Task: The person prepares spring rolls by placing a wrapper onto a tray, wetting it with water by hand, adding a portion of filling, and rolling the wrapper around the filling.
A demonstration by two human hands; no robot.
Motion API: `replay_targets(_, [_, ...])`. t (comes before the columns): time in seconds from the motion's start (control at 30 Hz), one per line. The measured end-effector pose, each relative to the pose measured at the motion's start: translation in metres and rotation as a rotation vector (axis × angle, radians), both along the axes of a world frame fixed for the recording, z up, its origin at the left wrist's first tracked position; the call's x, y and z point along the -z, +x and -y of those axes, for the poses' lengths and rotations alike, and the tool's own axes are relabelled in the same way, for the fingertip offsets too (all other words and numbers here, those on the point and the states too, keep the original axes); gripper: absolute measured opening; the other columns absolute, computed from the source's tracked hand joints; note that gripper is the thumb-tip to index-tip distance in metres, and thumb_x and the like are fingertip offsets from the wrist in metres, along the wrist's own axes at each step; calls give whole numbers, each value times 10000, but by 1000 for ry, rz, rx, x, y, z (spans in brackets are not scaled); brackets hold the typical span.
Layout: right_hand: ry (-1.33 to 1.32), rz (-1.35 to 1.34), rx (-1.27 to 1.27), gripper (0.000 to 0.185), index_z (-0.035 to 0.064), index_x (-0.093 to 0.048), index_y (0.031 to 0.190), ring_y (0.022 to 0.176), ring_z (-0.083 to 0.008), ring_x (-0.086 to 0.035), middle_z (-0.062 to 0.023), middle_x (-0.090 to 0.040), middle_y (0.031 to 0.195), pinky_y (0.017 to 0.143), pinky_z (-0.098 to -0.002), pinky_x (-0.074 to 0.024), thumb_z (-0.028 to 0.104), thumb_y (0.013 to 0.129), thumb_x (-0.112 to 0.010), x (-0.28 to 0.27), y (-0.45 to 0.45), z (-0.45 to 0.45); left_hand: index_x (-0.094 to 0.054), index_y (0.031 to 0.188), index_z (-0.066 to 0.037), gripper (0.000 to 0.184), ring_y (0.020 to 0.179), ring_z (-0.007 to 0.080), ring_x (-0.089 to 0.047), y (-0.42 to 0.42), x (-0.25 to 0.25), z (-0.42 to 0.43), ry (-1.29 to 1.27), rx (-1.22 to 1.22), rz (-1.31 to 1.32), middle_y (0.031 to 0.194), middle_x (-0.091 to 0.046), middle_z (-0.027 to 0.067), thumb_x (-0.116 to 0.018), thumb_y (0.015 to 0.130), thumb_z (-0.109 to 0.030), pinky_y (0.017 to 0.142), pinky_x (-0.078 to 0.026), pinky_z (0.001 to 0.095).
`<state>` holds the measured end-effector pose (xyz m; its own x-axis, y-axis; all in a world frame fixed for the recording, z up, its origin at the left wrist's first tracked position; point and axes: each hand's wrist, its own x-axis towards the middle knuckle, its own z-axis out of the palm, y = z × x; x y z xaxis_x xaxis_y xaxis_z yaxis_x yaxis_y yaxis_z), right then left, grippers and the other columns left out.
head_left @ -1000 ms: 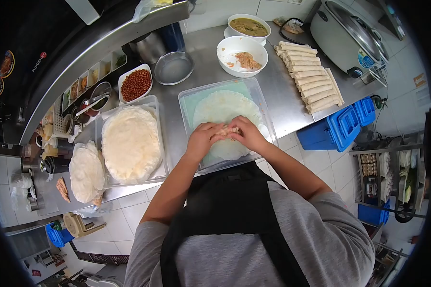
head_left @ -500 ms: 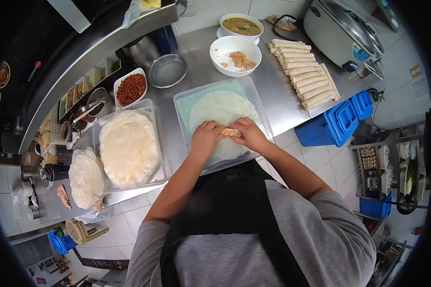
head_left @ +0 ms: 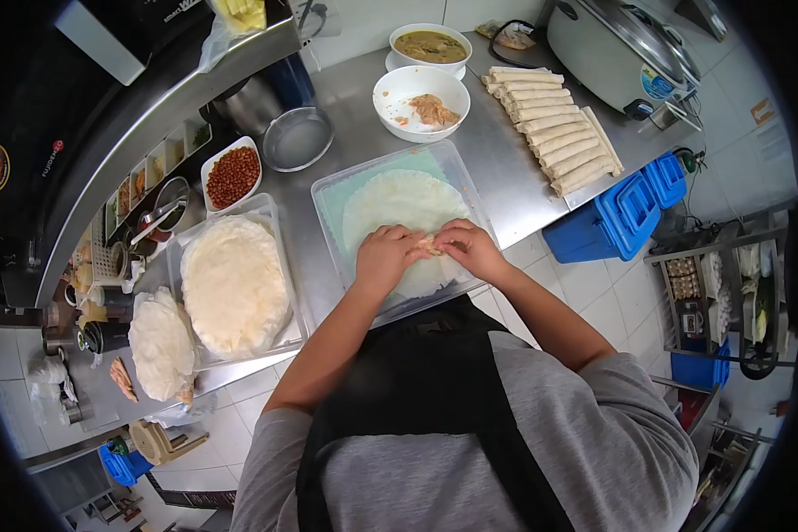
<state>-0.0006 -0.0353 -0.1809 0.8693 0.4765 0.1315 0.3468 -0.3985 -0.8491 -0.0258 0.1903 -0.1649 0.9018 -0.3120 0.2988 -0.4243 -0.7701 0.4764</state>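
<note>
one white bowl point(head_left: 394, 94) stands beyond the pale wrapper point(head_left: 401, 197).

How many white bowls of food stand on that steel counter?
3: the soup bowl at the back, the bowl with pinkish mixture in front, the squarish bowl with reddish-brown pieces left of the metal dish. Others may be hidden.

"FUJIDEN…": left black surface point(head_left: 51, 161) | "smartW…": upper black surface point(head_left: 167, 12)
</note>
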Motion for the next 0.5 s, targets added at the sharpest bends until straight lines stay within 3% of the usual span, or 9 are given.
replay_targets(0.13, [117,-42,90,129,64,-701,955,994,-293,-615,-95,-643,1026,861,-358,-518,49,829,-725,-21,-7,-3,-754,1036,-173,311,961,227,-639,1,-4,11,-80,28,90,947,-682,-10,-760,768,-329,822,-518,375])
replay_targets(0.2, [-69,269,-34,197,63,-665,1019,1019,-305,-607,-107,-625,1061,867,-365,-515,62,832,-729,-4,-4,2,-744,1021,-141,325,975,244,-639,7,5,15,-111,82,16,972,-680,9,-791,737,-294,827,-519,379])
replay_targets(0.3, [-63,61,-12,239,62,-648,1057,1018,-315,-606,-110,-613,1065,868,-387,-511,75,834,-732,-10,-3,8,-740,1004,-132,294,968,261,-639,6,5,13,-232,47,-212,994,-678,27,-798,732,-227,816,-519,377])
replay_targets(0.4, [-61,277,29,286,54,-649,1083,1014,-321,-604,-117,-607,1067,868,-411,-506,90,816,-746,-19,-3,-3,-736,1004,-121,299,953,269,-638,4,-1,20,-206,-27,6,991,-671,46,-803,721,-186,808,-520,372])
replay_targets(0.5, [-189,255,-61,341,47,-650,1101,1010,-331,-601,-125,-603,1066,877,-414,-500,101,786,-767,-17,0,-4,-733,1031,-121,328,938,269,-633,8,5,18,-56,50,-107,959,-661,48,-805,720,-198,805,-521,376])
